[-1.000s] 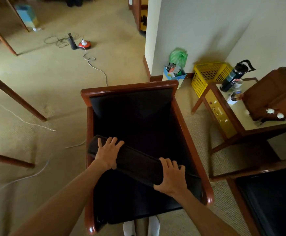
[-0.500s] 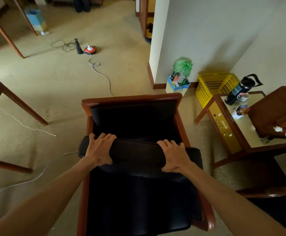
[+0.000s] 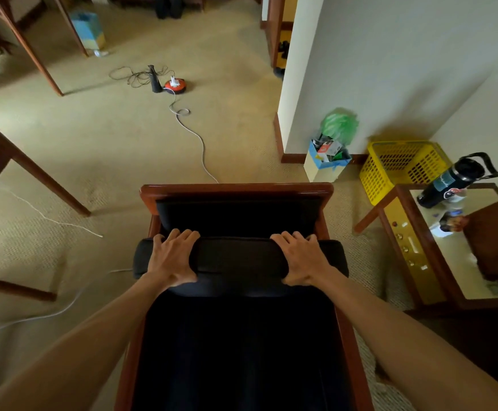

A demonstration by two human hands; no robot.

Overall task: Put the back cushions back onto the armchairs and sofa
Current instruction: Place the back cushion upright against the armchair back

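Observation:
A wooden armchair (image 3: 236, 189) with black upholstery stands right below me, its backrest at the far side. A black back cushion (image 3: 239, 258) lies level across the chair, just in front of the backrest, its ends reaching past both armrests. My left hand (image 3: 172, 258) grips its left part, fingers curled over the far edge. My right hand (image 3: 302, 258) grips its right part the same way. The seat below the cushion is dark, and little detail shows there.
A side table (image 3: 437, 280) with a black bottle (image 3: 455, 179) stands to the right, a yellow basket (image 3: 402, 167) and a small bin (image 3: 327, 161) behind it by the wall. White cables (image 3: 188, 126) cross the carpet. Wooden furniture legs (image 3: 46, 179) stand at the left.
Both hands have carried the cushion away from me, from a tilted position over the seat to level and close to the backrest. The view has shifted forward over the chair.

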